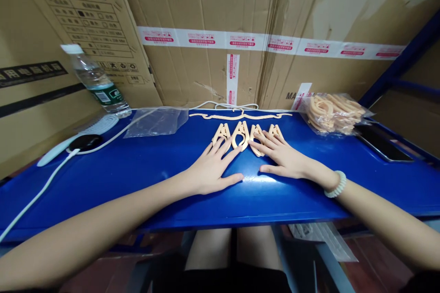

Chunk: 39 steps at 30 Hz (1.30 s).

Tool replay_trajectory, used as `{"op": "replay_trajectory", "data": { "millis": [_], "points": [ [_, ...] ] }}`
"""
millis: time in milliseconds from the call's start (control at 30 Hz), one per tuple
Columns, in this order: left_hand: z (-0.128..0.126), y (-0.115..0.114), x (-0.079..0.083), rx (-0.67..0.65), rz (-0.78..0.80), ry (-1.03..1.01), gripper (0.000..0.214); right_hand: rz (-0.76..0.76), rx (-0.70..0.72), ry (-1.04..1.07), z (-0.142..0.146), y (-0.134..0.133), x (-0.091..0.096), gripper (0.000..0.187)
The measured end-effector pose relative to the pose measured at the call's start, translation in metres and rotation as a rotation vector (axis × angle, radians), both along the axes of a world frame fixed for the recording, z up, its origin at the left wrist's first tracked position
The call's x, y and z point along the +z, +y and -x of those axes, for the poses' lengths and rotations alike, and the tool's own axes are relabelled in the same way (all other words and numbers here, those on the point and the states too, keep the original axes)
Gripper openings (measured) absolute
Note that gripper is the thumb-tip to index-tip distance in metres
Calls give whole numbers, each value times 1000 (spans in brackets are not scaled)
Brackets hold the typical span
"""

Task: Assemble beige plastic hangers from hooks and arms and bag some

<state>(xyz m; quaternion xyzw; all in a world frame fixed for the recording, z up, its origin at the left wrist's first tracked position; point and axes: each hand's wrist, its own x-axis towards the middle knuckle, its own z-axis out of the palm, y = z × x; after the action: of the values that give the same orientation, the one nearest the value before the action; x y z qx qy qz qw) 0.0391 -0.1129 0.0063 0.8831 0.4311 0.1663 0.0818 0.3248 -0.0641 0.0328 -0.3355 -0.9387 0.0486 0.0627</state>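
Several cream folding hangers, folded up, lie in a row on the blue table (154,155). My left hand (215,169) is spread with its fingertips on the leftmost folded hanger (222,132) and near the second folded hanger (240,135). My right hand (285,158), also spread, covers parts of the third folded hanger (256,133) and the rightmost folded hanger (275,131). Both palms face down, and neither hand grips anything. Behind the row an unfolded hanger (242,116) lies stretched wide, its hook toward the cardboard.
A clear bag of cream hangers (333,112) sits at the back right beside a phone (385,142). To the left are a water bottle (99,82), a hairbrush (79,137), a black puck (85,142) on a white cable and an empty plastic bag (156,122). Cardboard (192,73) walls the back.
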Motion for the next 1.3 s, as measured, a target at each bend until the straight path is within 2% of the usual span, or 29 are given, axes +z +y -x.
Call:
{"op": "replay_trajectory", "data": {
  "millis": [200,400,633,767,900,1300],
  "points": [
    [2,9,1,-5,-7,47,73,-36,0,-10,0,6,-3,78],
    [-2,7,4,17,-21,-12,68,-55,8,49,-2,3,3,70],
    [0,12,5,73,-25,-256,51,-179,14,232,-12,18,11,43],
    [3,18,3,98,-48,-382,46,-258,-55,369,-21,26,11,30],
    [5,22,1,113,-70,-446,40,-289,-155,464,-26,28,10,30],
    [4,26,5,119,-62,-638,27,-327,-251,549,-28,29,10,26]
  ]
}}
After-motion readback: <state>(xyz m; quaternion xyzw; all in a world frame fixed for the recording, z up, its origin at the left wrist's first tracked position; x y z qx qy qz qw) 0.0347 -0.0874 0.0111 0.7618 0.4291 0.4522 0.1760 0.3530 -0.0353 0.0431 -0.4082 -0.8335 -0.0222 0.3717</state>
